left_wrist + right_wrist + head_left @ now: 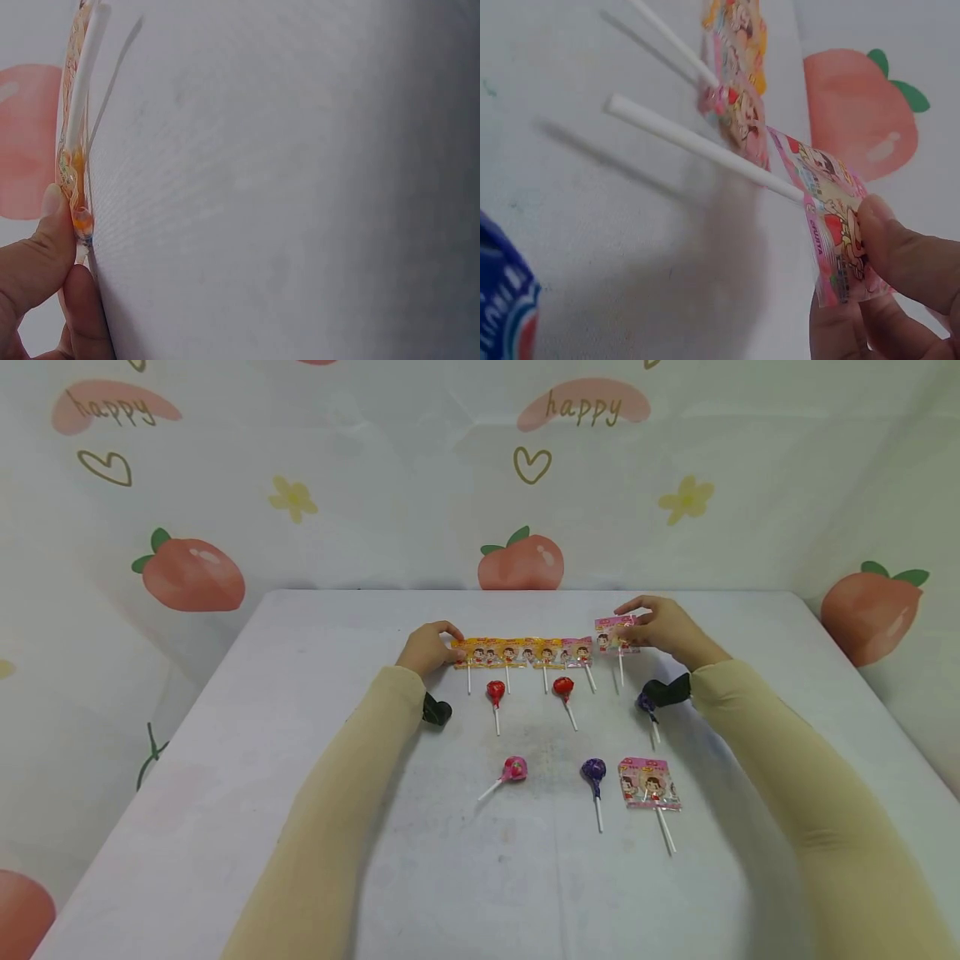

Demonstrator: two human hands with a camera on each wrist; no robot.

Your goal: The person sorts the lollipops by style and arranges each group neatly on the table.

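My left hand (427, 648) is at the left end of a row of flat-wrapped lollipops, its thumb and finger pinching the end yellow-wrapped lollipop (477, 653) by the wrapper edge. In the left wrist view that lollipop (73, 161) appears edge-on, its white stick alongside. My right hand (669, 628) pinches a pink-wrapped lollipop (611, 633) by its wrapper, just right of the row. Its white stick points toward the front, above its shadow in the right wrist view. Beside it, another pink-wrapped lollipop (578, 652) ends the row on the right.
Two red lollipops (496, 690) lie in front of the row, and a purple one (648, 703) lies under the right wrist. Nearer the front are a pink lollipop (515, 768), another purple one (593, 770) and a pink-wrapped one (650, 783). A peach-printed cloth (405, 485) hangs behind.
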